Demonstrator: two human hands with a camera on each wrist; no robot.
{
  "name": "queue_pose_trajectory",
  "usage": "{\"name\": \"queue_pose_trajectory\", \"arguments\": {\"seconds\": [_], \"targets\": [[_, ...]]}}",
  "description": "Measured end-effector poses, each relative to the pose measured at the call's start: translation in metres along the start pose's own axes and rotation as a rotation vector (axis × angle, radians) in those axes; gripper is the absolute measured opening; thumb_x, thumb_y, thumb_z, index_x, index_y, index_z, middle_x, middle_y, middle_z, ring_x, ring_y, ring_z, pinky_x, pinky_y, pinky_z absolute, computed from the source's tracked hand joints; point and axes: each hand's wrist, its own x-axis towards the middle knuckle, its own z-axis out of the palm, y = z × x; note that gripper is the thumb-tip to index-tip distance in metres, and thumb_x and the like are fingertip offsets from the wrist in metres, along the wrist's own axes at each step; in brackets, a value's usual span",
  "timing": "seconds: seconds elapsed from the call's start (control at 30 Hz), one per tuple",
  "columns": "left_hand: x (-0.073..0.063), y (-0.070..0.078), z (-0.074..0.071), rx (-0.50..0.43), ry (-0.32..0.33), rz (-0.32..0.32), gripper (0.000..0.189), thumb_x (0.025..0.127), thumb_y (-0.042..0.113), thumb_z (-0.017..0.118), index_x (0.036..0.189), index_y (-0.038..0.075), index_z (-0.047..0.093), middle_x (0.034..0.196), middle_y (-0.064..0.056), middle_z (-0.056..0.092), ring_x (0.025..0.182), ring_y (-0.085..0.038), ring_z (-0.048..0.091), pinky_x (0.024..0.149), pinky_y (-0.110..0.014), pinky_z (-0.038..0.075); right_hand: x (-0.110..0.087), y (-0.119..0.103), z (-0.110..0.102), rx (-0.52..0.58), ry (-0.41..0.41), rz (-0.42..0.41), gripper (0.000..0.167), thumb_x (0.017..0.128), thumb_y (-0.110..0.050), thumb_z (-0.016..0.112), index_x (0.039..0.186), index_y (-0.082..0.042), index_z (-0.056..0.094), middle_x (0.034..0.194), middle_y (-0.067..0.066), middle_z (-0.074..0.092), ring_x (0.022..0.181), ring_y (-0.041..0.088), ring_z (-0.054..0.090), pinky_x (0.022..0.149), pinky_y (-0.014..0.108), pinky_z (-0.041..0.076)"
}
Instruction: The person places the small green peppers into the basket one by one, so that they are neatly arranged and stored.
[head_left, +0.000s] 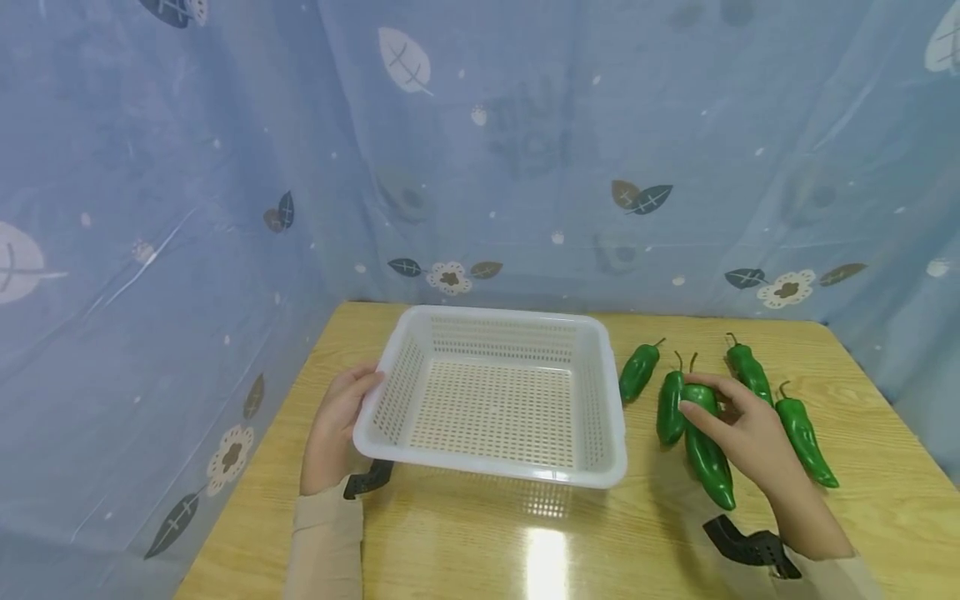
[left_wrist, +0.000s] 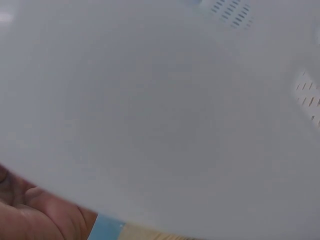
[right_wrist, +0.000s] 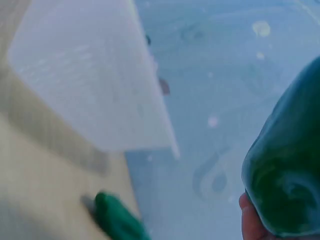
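My left hand [head_left: 341,421] grips the left rim of a white plastic basket [head_left: 615,400] with perforated walls and floor; nothing lies in it. The basket's wall fills most of the left wrist view, with part of the left hand [left_wrist: 45,215] at the lower corner. On the right, my right hand [head_left: 750,429] holds a large green pepper [head_left: 708,467], thumb on one side and fingers over the other. That pepper [right_wrist: 290,175] looms large at the right of the right wrist view. Close beside it is another green pepper [head_left: 670,412] with a thin stem.
More green peppers lie on the wooden table [head_left: 450,533]: one pepper [head_left: 639,372] near the basket's right side, one pepper [head_left: 748,371] behind the right hand, and one pepper [head_left: 804,442] to its right. A blue patterned sheet [head_left: 525,183] hangs behind and along the sides.
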Motion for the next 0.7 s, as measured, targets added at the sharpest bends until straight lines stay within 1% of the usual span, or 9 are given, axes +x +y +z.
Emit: {"name": "queue_pose_trajectory", "arguments": {"seconds": [0.07, 0.1, 0.17, 0.27, 0.3, 0.43, 0.57, 0.63, 0.7], "targets": [[-0.001, 0.001, -0.001, 0.002, 0.002, -0.004, 0.048, 0.102, 0.017, 0.042, 0.141, -0.009, 0.031, 0.122, -0.020, 0.055, 0.104, -0.021, 0.064, 0.088, -0.033, 0.056, 0.010, -0.011, 0.003, -0.003, -0.010, -0.015, 0.043, 0.094, -0.027, 0.059, 0.133, -0.011, 0.052, 0.128, 0.005, 0.052, 0.098, -0.012, 0.046, 0.070, 0.008, 0.048], [-0.001, 0.002, -0.001, 0.009, 0.003, -0.005, 0.049, 0.102, 0.017, 0.042, 0.141, -0.009, 0.030, 0.124, -0.021, 0.054, 0.104, -0.022, 0.063, 0.088, -0.033, 0.056, 0.016, -0.016, 0.005, -0.004, -0.016, -0.020, 0.043, 0.094, -0.028, 0.059, 0.133, -0.010, 0.052, 0.130, 0.011, 0.052, 0.105, -0.007, 0.047, 0.076, 0.012, 0.051], [-0.002, 0.003, -0.002, 0.021, 0.006, -0.009, 0.050, 0.102, 0.018, 0.041, 0.142, -0.009, 0.029, 0.127, -0.025, 0.051, 0.106, -0.023, 0.063, 0.089, -0.034, 0.056, 0.026, -0.024, 0.009, 0.016, -0.032, -0.030, 0.044, 0.095, -0.029, 0.058, 0.133, -0.009, 0.052, 0.133, 0.017, 0.051, 0.112, 0.010, 0.052, 0.085, 0.027, 0.054], [-0.003, 0.004, -0.003, 0.021, 0.017, -0.008, 0.049, 0.102, 0.019, 0.041, 0.141, -0.009, 0.031, 0.129, -0.028, 0.048, 0.107, -0.025, 0.062, 0.089, -0.036, 0.056, 0.040, -0.034, 0.014, 0.051, -0.062, -0.031, 0.046, 0.095, -0.031, 0.057, 0.133, -0.007, 0.051, 0.134, 0.020, 0.050, 0.116, 0.032, 0.050, 0.089, 0.050, 0.051], [-0.003, 0.005, -0.003, 0.018, 0.012, -0.005, 0.049, 0.102, 0.019, 0.041, 0.142, -0.009, 0.030, 0.129, -0.028, 0.048, 0.108, -0.025, 0.062, 0.089, -0.036, 0.055, 0.043, -0.037, 0.016, 0.061, -0.071, -0.029, 0.046, 0.095, -0.032, 0.056, 0.134, -0.007, 0.050, 0.135, 0.020, 0.050, 0.117, 0.035, 0.049, 0.089, 0.052, 0.049], [-0.001, 0.003, -0.003, -0.026, 0.013, 0.000, 0.048, 0.102, 0.016, 0.042, 0.140, -0.011, 0.031, 0.122, -0.021, 0.056, 0.104, -0.023, 0.064, 0.087, -0.034, 0.057, 0.054, -0.045, 0.018, 0.087, -0.105, 0.001, 0.049, 0.095, -0.035, 0.056, 0.135, -0.007, 0.049, 0.133, 0.019, 0.052, 0.113, 0.035, 0.051, 0.080, 0.041, 0.052], [0.000, 0.001, -0.002, -0.047, 0.015, -0.006, 0.047, 0.102, 0.015, 0.042, 0.140, -0.011, 0.031, 0.117, -0.016, 0.060, 0.101, -0.021, 0.065, 0.085, -0.032, 0.057, 0.060, -0.051, 0.020, 0.116, -0.138, 0.025, 0.051, 0.095, -0.037, 0.056, 0.137, -0.008, 0.048, 0.140, 0.020, 0.045, 0.121, 0.042, 0.047, 0.086, 0.052, 0.051], [0.001, -0.001, -0.001, -0.041, 0.022, -0.013, 0.046, 0.102, 0.014, 0.042, 0.140, -0.010, 0.032, 0.119, -0.019, 0.059, 0.101, -0.023, 0.065, 0.085, -0.034, 0.057, 0.063, -0.054, 0.022, 0.123, -0.148, 0.034, 0.053, 0.094, -0.037, 0.056, 0.137, -0.008, 0.047, 0.142, 0.020, 0.043, 0.123, 0.042, 0.045, 0.089, 0.056, 0.049], [0.002, -0.003, -0.001, -0.024, 0.026, -0.024, 0.047, 0.102, 0.015, 0.042, 0.141, -0.009, 0.032, 0.124, -0.023, 0.055, 0.103, -0.025, 0.064, 0.086, -0.035, 0.057, 0.066, -0.055, 0.024, 0.127, -0.152, 0.039, 0.053, 0.094, -0.038, 0.057, 0.137, -0.008, 0.048, 0.140, 0.020, 0.045, 0.122, 0.040, 0.047, 0.088, 0.052, 0.050]]}}
